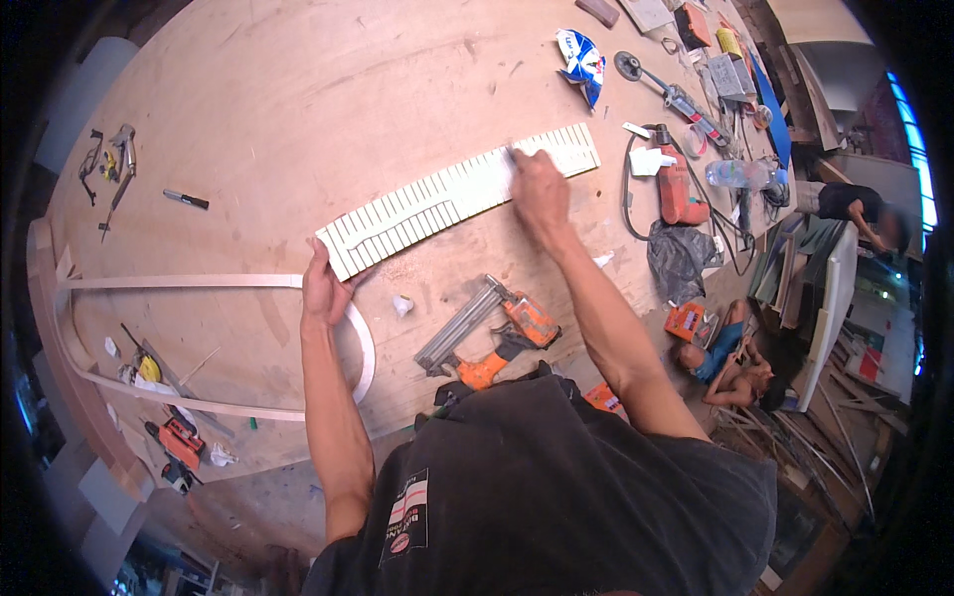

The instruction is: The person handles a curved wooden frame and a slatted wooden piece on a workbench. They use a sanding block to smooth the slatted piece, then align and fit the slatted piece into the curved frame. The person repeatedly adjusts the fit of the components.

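Strip: (467,192) slotted, on desk (298,109), 12 o'clock from view centre; ends point 8 and 2.
Left hand: (324,286) pinching the 8 o'clock end, thumb on top.
Right hand: (542,194) curled over the 2 o'clock half; can't tell if it pinches the dark bit (513,157) at its fingertips.
Swivel risk: gripped at one end, sideways push could turn it.
Slot risk: hard pressure could crack thin ribs.
Nail gun: (492,338) 6 o'clock of strip; forearm could knock it.
Hidden: left fingertips, strip underside; glare washes out mid-slots.
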A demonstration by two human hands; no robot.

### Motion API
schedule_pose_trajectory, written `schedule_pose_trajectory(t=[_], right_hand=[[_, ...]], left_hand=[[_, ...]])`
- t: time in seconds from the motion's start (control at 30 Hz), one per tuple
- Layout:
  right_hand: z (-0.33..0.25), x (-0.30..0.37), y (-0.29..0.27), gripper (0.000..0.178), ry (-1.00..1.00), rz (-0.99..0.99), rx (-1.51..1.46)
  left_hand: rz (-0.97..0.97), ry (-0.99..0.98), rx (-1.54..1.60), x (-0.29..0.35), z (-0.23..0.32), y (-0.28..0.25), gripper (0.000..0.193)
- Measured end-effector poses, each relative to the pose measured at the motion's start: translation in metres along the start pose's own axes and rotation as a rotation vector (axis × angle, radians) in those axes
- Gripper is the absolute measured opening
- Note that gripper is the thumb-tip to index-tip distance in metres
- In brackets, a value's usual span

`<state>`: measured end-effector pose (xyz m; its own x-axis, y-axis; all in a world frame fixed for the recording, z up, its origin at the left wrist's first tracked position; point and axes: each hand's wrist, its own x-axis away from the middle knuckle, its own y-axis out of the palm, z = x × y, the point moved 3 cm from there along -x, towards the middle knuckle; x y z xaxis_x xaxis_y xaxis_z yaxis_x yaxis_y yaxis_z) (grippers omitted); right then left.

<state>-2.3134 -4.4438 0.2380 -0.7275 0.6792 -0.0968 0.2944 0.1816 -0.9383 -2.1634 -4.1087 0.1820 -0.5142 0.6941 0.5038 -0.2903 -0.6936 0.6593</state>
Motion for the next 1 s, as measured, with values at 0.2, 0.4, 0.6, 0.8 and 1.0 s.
schedule_pose_trajectory(t=[0.2,0.4,0.6,0.8,1.0], right_hand=[[-0.058,0.031,0.015,0.028,-0.068,-0.145,-0.201],[0.051,-0.01,-0.032,0.025,0.151,0.047,-0.5],[0.134,-0.053,-0.072,0.02,-0.372,0.113,-0.029],[0.14,-0.052,-0.053,0.027,-0.599,0.127,0.258],[0.147,-0.036,-0.071,0.024,-0.637,-0.139,0.339]], left_hand=[[0.018,-0.024,-0.015,-0.002,0.002,-0.006,0.069],[0.063,-0.023,-0.006,-0.002,0.001,0.001,0.067],[0.098,-0.041,-0.018,-0.005,0.002,-0.003,0.066],[0.129,-0.029,0.002,-0.002,0.002,0.002,0.065],[0.146,-0.001,0.006,-0.003,0.0,-0.001,0.065]])
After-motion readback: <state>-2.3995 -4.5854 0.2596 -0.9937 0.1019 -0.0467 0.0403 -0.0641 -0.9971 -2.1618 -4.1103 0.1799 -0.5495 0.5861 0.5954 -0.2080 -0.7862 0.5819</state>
